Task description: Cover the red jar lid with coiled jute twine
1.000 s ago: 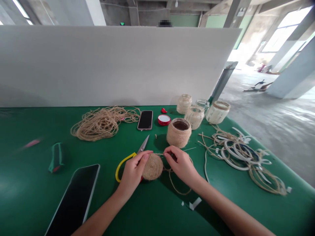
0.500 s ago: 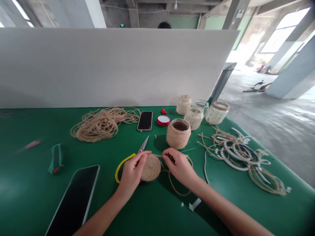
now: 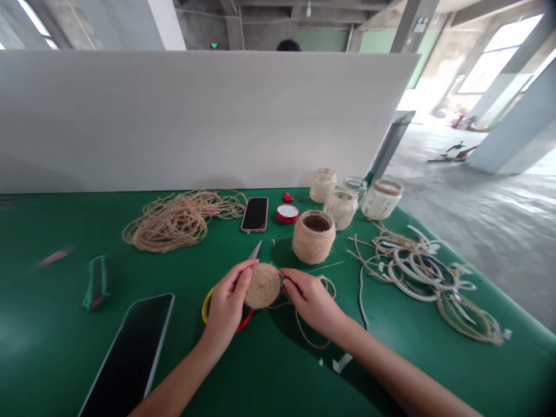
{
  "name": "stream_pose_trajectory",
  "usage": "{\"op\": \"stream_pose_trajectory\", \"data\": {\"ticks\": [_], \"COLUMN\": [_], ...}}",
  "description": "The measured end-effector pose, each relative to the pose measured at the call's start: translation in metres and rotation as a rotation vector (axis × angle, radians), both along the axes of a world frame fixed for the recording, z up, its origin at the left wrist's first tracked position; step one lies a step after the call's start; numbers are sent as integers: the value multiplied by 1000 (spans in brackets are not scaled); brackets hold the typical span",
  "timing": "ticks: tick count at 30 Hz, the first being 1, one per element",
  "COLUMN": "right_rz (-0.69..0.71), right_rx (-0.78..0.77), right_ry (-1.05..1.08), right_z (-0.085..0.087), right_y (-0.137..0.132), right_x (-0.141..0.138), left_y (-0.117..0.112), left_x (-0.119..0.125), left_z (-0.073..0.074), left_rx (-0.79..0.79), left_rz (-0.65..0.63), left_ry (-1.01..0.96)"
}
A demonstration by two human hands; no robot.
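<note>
A flat round coil of jute twine (image 3: 262,285) is pinched at its left edge by my left hand (image 3: 230,294). Close to the coil's right edge, my right hand (image 3: 310,294) pinches the loose twine (image 3: 313,343), which loops down onto the table beneath it. Scissors (image 3: 205,304) with yellow and red handles lie under my left hand, their blade tip pointing away and partly hidden. Just beyond my right hand stands a twine-wrapped jar (image 3: 313,237), upright, its mouth open. A thin needle-like strand (image 3: 326,266) lies between that jar and my right hand.
Behind is a big twine bundle (image 3: 174,223), a phone (image 3: 255,214) and a red tape roll (image 3: 288,214). Several glass jars (image 3: 341,209) stand back right, near tangled cords (image 3: 417,272). At left lie a large dark tablet-like device (image 3: 130,353) and a green tool (image 3: 95,282). A white panel (image 3: 195,121) borders the table.
The coil has risen slightly and tilted toward the camera, moving a little left with my left hand. My right hand has shifted left, its fingertips now close to the coil's edge.
</note>
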State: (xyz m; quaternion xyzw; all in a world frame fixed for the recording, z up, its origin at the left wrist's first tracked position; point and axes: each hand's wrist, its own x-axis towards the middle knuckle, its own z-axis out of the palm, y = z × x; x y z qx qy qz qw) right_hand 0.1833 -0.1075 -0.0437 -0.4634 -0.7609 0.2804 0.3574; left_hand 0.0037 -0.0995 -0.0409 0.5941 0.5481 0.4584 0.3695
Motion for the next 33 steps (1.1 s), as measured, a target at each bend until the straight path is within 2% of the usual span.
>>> {"op": "stream_pose_trajectory", "data": {"ticks": [10, 16, 19, 23, 26, 29, 33], "right_rz": [-7, -56, -55, 26, 113, 172, 132], "right_rx": [-130, -223, -196, -151, -146, -148, -164], "right_ry": [56, 179, 202, 165, 107, 69, 58], "right_z": [0, -4, -1, 6, 8, 8, 6], "right_y": [-4, -1, 0, 0, -2, -4, -4], "right_x": [-4, -3, -1, 0, -1, -2, -3], "left_y": [-1, -3, -2, 0, 1, -1, -4], "left_x": [3, 6, 6, 4, 5, 7, 8], "left_z": [-3, -4, -6, -7, -5, -3, -3], "left_rx": [-13, -120, -134, -146, -138, -117, -80], "left_rz": [17, 2, -11, -20, -82, -203, -281], "left_ry": [-83, -156, -175, -125, -79, -42, -12]}}
